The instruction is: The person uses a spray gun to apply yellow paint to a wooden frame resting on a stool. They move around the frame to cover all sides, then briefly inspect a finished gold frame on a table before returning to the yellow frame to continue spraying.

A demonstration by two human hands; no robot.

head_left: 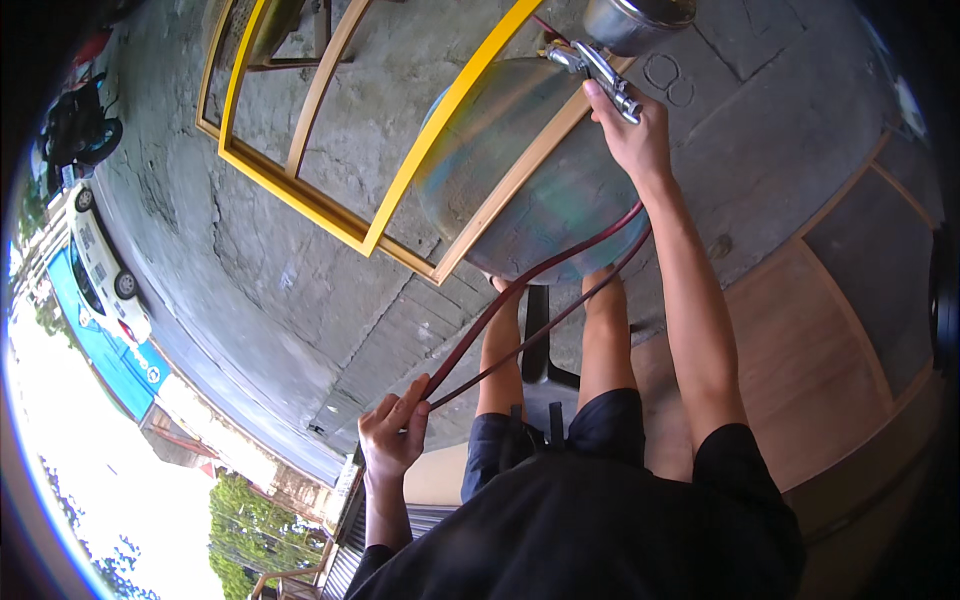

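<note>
In my right hand (638,135) is a silver spray gun (607,78), with a metal cup (640,18) at its far end. My left hand (393,430) grips two dark red hoses (520,277) that loop up toward the gun side. Beneath the gun lies a wooden frame (520,178) with curved crosspieces; its near curved piece (440,120) and one farther piece are yellow, the others bare wood. The frame sits over a large round, paint-stained surface (580,195) in front of my bare legs.
A framed wooden panel (760,360) lies at the right. Grey cracked concrete (290,290) surrounds the frame. At the left edge are a dark motorbike (85,130), a white car (105,260) and a blue banner (115,355). A black stand (538,350) is between my legs.
</note>
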